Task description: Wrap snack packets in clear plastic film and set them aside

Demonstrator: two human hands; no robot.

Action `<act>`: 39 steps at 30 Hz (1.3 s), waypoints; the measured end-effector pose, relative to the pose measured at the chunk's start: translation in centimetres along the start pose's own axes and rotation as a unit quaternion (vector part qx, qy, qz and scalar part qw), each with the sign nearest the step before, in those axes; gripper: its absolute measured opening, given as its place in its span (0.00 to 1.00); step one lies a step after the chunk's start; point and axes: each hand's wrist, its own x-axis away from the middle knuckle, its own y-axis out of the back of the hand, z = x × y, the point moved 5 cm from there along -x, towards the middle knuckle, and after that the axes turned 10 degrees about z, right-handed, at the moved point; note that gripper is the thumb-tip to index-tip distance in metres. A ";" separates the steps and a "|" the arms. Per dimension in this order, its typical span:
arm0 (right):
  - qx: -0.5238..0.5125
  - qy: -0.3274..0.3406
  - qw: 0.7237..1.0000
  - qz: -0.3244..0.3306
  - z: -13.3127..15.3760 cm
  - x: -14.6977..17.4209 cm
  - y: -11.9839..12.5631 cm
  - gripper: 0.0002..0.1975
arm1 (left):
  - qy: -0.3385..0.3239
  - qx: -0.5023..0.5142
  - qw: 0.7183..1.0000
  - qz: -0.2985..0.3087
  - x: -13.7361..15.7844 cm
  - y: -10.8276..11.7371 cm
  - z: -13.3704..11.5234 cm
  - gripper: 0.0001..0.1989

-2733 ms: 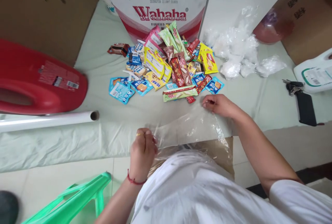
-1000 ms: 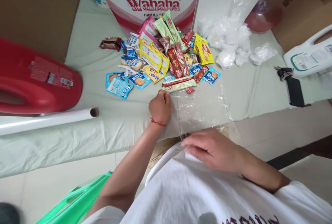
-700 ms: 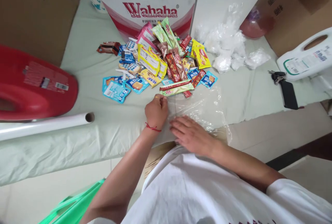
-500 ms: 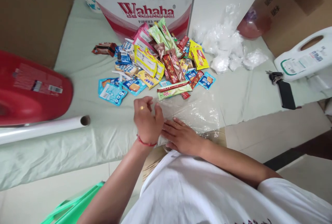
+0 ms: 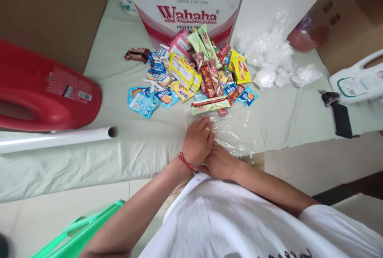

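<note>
A thin clear plastic bag lies flat near the table's front edge. My left hand, with a red string bracelet and a ring, rests on the bag's left part, its fingers stretched forward and close together. Under and beside it, my right hand lies flat on the bag, most of its fingers covered by the left hand. Just beyond the fingers, a green-wrapped wafer bar sits at the front of a heap of packaged snacks. Blue snack packets are at the heap's left front.
A Wahaha carton stands behind the heap. Crumpled clear bags lie to its right. A red jug and a white roll are at left. At right are a white bottle and keys with a black case.
My left hand has come down and right from above the bag, laying its curled fingers out flat over my right hand's fingers. The view has shifted slightly left.
</note>
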 end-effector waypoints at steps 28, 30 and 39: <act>0.162 -0.205 0.965 0.026 -9.3 -4.7 15.2 0.18 | -0.037 -0.194 0.980 -0.024 -0.7 -0.5 1.7 0.21; 0.200 -0.206 0.955 0.075 -9.2 -6.0 15.2 0.18 | -0.034 -0.190 0.981 -0.023 -0.7 -0.5 1.7 0.21; 0.222 -0.198 0.951 0.080 -9.4 -6.5 15.0 0.20 | -0.037 -0.168 0.985 -0.028 -0.6 -0.6 1.9 0.21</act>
